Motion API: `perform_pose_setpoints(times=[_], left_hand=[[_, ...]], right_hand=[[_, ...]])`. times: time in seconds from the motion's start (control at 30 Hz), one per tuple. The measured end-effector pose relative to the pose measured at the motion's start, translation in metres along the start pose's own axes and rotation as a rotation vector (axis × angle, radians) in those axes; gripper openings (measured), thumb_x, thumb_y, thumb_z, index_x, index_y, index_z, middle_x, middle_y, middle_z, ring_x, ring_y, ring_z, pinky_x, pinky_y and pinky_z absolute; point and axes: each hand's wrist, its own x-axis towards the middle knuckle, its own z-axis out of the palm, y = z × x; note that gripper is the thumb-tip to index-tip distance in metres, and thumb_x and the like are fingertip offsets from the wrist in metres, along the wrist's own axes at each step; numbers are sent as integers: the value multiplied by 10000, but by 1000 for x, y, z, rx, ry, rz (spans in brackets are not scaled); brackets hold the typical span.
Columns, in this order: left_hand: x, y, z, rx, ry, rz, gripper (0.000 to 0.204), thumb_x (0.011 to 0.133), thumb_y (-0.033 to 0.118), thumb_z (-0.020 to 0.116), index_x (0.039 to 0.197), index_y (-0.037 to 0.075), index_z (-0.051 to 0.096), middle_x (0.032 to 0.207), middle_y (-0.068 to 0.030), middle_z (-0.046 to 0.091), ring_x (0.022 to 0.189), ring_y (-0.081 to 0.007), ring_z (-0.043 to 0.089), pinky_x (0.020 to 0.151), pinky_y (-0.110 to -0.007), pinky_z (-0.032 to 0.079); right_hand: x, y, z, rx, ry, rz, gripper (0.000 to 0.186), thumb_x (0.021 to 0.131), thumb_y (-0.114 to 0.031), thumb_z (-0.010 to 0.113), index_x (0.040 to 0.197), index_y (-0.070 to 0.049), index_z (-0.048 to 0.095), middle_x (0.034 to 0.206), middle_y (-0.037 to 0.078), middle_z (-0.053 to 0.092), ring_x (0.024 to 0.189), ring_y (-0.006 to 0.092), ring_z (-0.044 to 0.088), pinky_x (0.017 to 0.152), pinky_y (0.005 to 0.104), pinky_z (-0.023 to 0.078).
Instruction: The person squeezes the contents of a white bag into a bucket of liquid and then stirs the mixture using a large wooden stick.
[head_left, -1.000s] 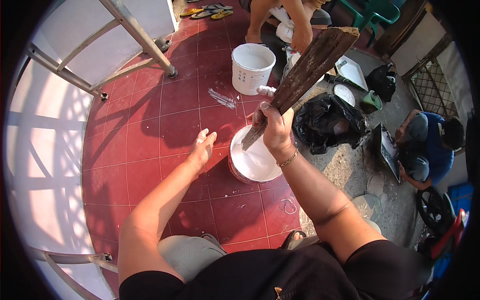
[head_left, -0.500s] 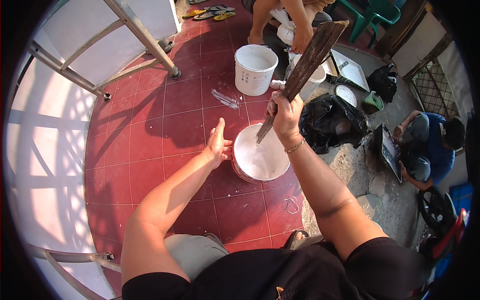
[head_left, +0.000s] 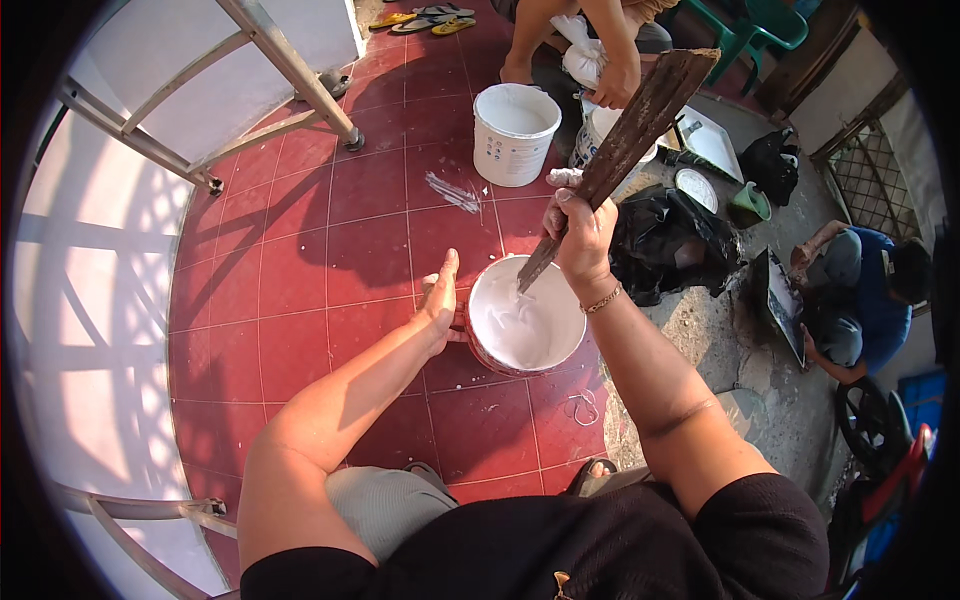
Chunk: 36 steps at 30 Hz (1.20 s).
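Wooden plank (head_left: 640, 135) slanting down into a paint bucket (head_left: 567, 318), gripped in the right hand (head_left: 582, 232).
The right arm reaches forward, fist wrapped around the plank above the bucket's far rim; the left hand (head_left: 440, 302) is spread wide at the bucket's left side, elbow bent outward, palm turned toward its wall. The plank's lower tip is lost in the white contents (head_left: 508, 332); whether the left fingers press the wall is hard to tell. Beyond the bucket, the plank partly hides another pail (head_left: 582, 152), and a crouching person (head_left: 622, 72) is cut off by the upper edge.
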Motion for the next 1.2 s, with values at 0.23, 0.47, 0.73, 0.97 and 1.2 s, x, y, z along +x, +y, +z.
perform_pose_setpoints(times=[0.23,0.47,0.73,0.97,1.2], left_hand=[[3,-21,-23,-92,-256,-82,1001,761,845,282,1391,67,260,1084,-245,579,919,-362,639,845,-590,461],[-31,-7,6,-57,-255,-5,986,807,810,179,1302,1,450,1039,-253,581,1015,-374,577,907,-609,418],[-27,-20,5,-218,-138,-112,1004,812,805,216,1417,6,153,1239,-234,530,1006,-398,622,806,-629,487],[-17,-25,-1,-191,-274,-61,1025,806,811,203,1352,-56,216,1094,-262,588,973,-391,627,835,-627,473],[-32,-20,9,-232,-83,-88,943,831,788,161,1358,39,385,1121,-210,617,1025,-387,617,889,-624,444]], right_hand=[[-38,-16,-5,79,-258,353,184,796,-106,507,921,22,550,568,12,418,448,91,373,429,258,345],[-17,-5,-2,87,-53,63,130,793,-59,523,900,6,556,581,-17,443,453,54,365,418,224,314],[-39,-22,-17,68,-148,276,123,804,-54,505,890,17,557,567,-7,428,451,62,368,428,238,334],[-31,-5,3,44,-95,72,159,802,-74,586,945,-12,551,635,-23,477,518,47,420,453,212,340],[-42,-25,-20,-18,-277,224,124,844,-91,520,913,3,561,596,-29,454,463,41,376,414,216,324]])
